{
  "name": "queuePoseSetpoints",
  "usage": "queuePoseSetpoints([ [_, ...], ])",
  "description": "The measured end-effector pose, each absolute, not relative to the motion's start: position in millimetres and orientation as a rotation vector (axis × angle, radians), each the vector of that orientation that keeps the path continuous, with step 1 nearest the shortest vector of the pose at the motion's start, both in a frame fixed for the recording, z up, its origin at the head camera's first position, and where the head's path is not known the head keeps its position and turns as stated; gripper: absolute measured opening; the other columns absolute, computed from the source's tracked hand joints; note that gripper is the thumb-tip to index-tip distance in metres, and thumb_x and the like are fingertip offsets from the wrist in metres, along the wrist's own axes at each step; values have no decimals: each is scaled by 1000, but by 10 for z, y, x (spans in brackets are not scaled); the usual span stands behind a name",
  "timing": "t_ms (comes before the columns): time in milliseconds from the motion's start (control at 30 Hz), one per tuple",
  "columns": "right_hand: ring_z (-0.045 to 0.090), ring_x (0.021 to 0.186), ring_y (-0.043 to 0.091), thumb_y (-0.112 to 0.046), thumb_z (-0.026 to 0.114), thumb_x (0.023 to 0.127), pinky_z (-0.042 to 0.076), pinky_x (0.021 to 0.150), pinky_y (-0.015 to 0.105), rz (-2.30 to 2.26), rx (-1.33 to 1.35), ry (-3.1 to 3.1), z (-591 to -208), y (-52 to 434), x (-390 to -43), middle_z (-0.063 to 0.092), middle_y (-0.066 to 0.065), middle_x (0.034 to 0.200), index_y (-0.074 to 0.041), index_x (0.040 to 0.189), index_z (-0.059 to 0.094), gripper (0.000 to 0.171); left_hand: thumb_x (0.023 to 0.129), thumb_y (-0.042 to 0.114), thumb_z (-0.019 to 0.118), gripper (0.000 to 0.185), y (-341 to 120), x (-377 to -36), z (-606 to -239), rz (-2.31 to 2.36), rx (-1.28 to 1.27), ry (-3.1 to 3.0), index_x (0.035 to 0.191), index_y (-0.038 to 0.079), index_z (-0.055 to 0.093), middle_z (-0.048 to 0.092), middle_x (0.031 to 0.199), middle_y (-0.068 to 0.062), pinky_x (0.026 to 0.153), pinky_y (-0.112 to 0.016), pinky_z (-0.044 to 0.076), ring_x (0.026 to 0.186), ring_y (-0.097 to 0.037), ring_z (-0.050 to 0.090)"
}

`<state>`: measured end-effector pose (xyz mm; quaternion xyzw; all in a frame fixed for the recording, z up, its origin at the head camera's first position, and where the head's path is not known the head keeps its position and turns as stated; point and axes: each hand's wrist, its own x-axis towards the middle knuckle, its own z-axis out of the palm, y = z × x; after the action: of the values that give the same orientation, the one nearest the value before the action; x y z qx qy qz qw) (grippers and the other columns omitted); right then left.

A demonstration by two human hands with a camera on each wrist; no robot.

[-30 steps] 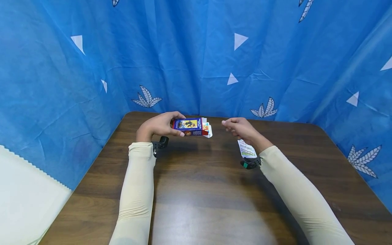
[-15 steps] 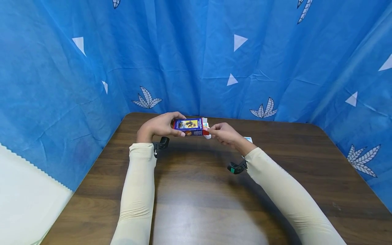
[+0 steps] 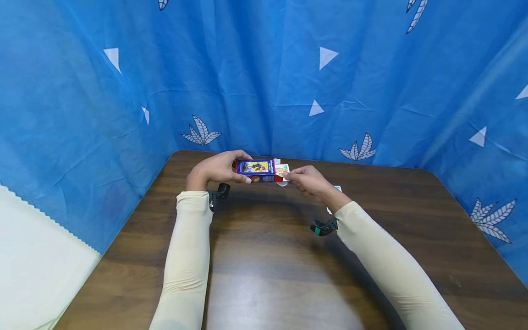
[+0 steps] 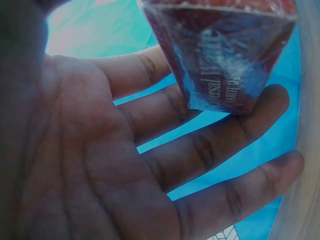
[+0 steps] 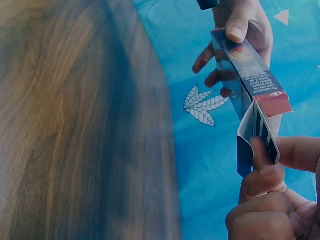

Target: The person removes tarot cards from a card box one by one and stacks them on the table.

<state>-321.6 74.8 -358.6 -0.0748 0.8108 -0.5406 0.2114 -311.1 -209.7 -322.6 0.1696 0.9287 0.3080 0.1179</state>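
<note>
My left hand grips a small blue and red card box above the far side of the table, thumb underneath and fingers over the top. The box's right end is open, and a few cards stick out of it. My right hand pinches those cards between thumb and forefinger. The right wrist view shows the cards pulled partway from the box, my fingers on them. In the left wrist view the box lies against my fingertips.
The dark wooden table fills the foreground. A white printed card lies on it, mostly hidden behind my right forearm. Blue patterned curtain closes off the back and both sides.
My right hand moved left from open air to the box's open end and took hold of the protruding cards. The left hand and box stayed nearly still.
</note>
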Motion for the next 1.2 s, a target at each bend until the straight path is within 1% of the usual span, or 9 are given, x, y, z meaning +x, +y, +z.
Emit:
queuePoseSetpoints([
  [167, 33, 47, 8, -32, 63, 95, 24, 41, 22, -1504, -206, 2273, -3578, 805, -3198, 44, -5, 62, -3, 103, 63, 29, 79, 44, 81, 75, -2078, -3131, -3237, 895, 516, 2722, 139, 15, 47, 55, 133, -10, 102, -45, 49, 118, -29, 53],
  [467, 31, 47, 8, -30, 60, 98, 24, 42, 22, -1520, -212, 2239, -3574, 838, -3232, 43, -5, 62, -3, 99, 61, 27, 79, 43, 81, 75, -2093, -3149, -3255, 900, 512, 2716, 139, 15, 47, 54, 133, -10, 102, -46, 49, 119, -30, 52],
  [600, 31, 47, 9, -30, 59, 98, 24, 42, 23, -1517, -199, 2259, -3566, 896, -3258, 54, -2, 70, -4, 97, 60, 26, 79, 43, 81, 75, -2099, -3154, -3253, 895, 504, 2715, 140, 15, 47, 53, 133, -11, 103, -46, 49, 120, -30, 51],
  [700, 31, 47, 10, -30, 58, 99, 24, 42, 23, -1512, -166, 2289, -3568, 955, -3275, 68, 2, 84, -5, 105, 61, 26, 80, 42, 81, 75, -2103, -3161, -3254, 894, 501, 2713, 140, 15, 46, 53, 133, -11, 103, -46, 49, 119, -30, 51],
  [800, 31, 45, 10, -28, 57, 100, 25, 42, 23, -1547, -142, 2307, -3568, 1006, -3286, 72, 3, 90, -5, 115, 60, 28, 80, 42, 81, 75, -2105, -3167, -3250, 890, 501, 2713, 140, 15, 46, 53, 134, -11, 103, -46, 49, 120, -30, 51],
  [900, 30, 44, 10, -23, 55, 101, 25, 41, 23, -1621, -151, 2305, -3581, 1051, -3294, 70, 0, 84, -3, 123, 57, 30, 79, 43, 81, 75, -2106, -3163, -3245, 882, 495, 2714, 140, 15, 46, 52, 134, -11, 103, -47, 49, 121, -30, 50],
  [1033, 29, 45, 9, -18, 49, 103, 25, 41, 23, -1754, -172, 2285, -3601, 1107, -3297, 58, -4, 75, -1, 132, 53, 34, 79, 44, 81, 75, -2104, -3166, -3248, 885, 484, 2712, 139, 16, 47, 52, 134, -10, 103, -47, 49, 121, -30, 50],
  [1100, 29, 47, 8, -17, 47, 104, 25, 42, 22, -1806, -176, 2288, -3610, 1139, -3302, 55, -5, 74, -2, 136, 50, 36, 79, 45, 81, 75, -2102, -3169, -3251, 891, 480, 2710, 139, 17, 47, 53, 134, -10, 103, -47, 49, 121, -30, 50],
  [1200, 30, 48, 8, -18, 46, 104, 26, 42, 21, -1848, -159, 2315, -3610, 1195, -3311, 59, -7, 80, -4, 141, 48, 40, 79, 45, 81, 74, -2105, -3169, -3255, 889, 477, 2712, 139, 17, 47, 53, 135, -10, 103, -47, 48, 121, -30, 51],
])
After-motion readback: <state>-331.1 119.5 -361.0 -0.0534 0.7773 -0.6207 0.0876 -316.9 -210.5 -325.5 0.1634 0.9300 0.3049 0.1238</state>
